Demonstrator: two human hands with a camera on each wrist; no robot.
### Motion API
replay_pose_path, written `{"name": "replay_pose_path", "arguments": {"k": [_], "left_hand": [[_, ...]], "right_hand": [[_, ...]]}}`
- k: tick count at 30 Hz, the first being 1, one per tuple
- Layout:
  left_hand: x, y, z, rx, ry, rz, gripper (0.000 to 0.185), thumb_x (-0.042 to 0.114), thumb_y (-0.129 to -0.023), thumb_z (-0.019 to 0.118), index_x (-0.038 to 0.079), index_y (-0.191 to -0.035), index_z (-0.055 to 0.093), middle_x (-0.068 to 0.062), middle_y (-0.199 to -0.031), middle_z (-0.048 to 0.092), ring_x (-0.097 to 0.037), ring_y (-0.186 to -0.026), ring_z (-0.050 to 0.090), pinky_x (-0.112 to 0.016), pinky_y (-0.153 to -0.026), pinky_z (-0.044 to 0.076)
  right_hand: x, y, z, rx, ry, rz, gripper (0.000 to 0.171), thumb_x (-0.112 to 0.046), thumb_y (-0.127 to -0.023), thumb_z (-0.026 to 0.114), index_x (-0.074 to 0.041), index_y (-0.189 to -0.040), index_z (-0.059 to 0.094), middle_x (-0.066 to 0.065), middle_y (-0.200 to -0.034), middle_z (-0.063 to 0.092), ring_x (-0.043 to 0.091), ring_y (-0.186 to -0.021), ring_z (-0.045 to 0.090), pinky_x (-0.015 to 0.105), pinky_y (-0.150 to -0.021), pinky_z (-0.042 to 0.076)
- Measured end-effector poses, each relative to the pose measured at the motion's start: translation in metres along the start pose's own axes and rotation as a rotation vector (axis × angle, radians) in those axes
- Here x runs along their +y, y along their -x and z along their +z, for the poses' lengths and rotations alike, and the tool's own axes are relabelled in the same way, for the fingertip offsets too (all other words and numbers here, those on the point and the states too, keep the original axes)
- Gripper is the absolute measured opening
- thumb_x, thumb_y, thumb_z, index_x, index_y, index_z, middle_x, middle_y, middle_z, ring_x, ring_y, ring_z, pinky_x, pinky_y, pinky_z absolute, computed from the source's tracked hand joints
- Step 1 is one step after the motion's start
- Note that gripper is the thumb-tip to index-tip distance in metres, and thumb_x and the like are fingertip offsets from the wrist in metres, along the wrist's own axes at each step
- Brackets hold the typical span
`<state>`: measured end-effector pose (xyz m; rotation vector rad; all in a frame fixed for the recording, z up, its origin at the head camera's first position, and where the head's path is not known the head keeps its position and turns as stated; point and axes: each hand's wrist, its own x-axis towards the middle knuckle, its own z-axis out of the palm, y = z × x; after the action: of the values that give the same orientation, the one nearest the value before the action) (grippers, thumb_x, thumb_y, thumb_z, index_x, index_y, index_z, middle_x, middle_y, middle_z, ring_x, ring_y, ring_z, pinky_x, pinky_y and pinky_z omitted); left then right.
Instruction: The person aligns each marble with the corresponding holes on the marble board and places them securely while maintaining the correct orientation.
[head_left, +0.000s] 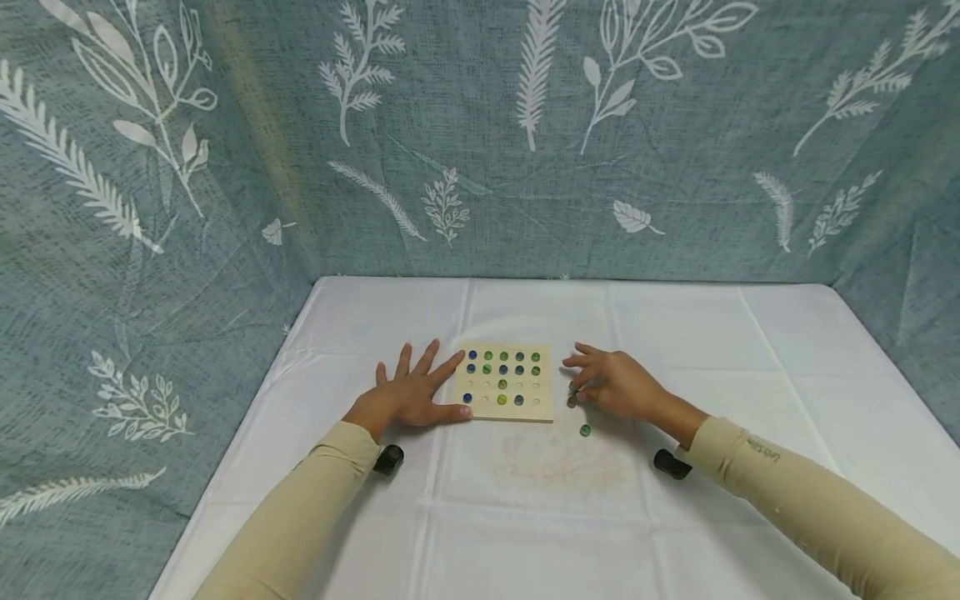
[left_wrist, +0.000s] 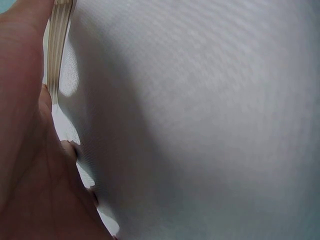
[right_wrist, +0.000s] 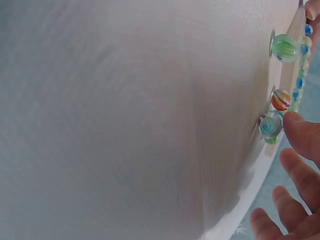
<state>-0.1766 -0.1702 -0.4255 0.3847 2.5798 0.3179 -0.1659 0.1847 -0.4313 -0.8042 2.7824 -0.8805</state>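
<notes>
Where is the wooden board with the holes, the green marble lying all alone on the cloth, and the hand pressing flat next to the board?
wooden board (head_left: 546, 407), head view, bare right edge.
green marble (head_left: 585, 430), head view, its middle.
left hand (head_left: 408, 395), head view, back of the hand.

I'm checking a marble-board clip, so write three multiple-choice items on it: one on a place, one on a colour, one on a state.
1. Where does the lone green marble lie?
A. On the white tablecloth, in front of the wooden board's right corner
B. In a board hole
C. Under the left hand

2. What colour is the backdrop cloth?
A. Red with stripes
B. Grey-blue with white leaves
C. Plain black

3. How is the left hand held?
A. Fist in the air
B. Pinching a marble
C. Flat, fingers spread, against the board's left edge

Answers:
1 A, the marble sits alone on the cloth.
2 B, white leaf prints cover it.
3 C, its straight fingers touch the board.
</notes>
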Motion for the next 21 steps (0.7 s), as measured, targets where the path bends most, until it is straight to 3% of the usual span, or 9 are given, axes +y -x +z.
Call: {"name": "replay_pose_path", "arguments": {"k": [21], "left_hand": [[-0.0020, -0.0015, 0.0014, 0.000, 0.013, 0.010, 0.101, 0.079, -0.090, 0.058, 0.039, -0.168, 0.009, -0.007, -0.178, -0.013, -0.047, -0.160, -0.022, -0.080, -0.119, -0.008]], "right_hand": [[-0.0044, -0.0059, 0.0087, 0.005, 0.068, 0.024, 0.009, -0.004, -0.084, 0.084, -0.012, -0.086, 0.083, 0.013, -0.139, 0.070, 0.040, -0.149, 0.047, 0.061, -0.115, 0.043]]}}
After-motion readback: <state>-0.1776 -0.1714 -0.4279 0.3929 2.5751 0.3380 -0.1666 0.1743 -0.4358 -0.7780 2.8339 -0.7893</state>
